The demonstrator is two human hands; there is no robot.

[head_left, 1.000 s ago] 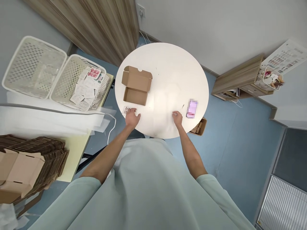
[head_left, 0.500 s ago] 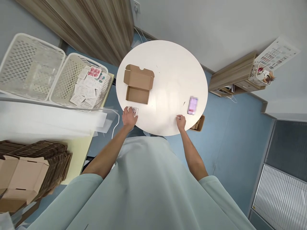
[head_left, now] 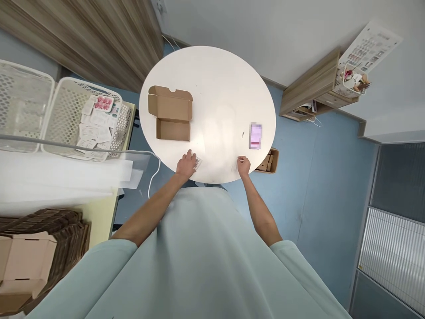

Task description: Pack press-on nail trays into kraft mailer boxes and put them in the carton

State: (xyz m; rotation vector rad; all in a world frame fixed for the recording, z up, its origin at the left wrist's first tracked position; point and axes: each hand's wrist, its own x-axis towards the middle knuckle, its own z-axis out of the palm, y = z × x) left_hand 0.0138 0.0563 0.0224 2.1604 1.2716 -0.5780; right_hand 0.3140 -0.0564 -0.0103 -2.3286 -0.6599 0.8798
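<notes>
Near the table's front edge, my left hand (head_left: 186,165) grips a small clear plastic pack (head_left: 198,162) with little dark pieces in it. The pack lies tilted, partly covered by the fingers. Farther right, at the same edge, my right hand (head_left: 244,166) is closed in a pinch; whatever is between its fingertips is too small to make out. Beyond my left hand stands an open brown cardboard box (head_left: 173,129), lid folded back. A blurred purple item (head_left: 255,135) lies just past my right hand.
The white oval table (head_left: 219,97) carries these things. At left are white perforated baskets (head_left: 59,110), one with cards and a pink-patterned pack, and a stack of flattened cardboard boxes (head_left: 71,235). A small carton (head_left: 274,160) is on the floor by the table's right side.
My left hand has drawn the clear pack to the right, away from the box, and turned it. My right hand stays pinched near the edge. The whole view has shifted.
</notes>
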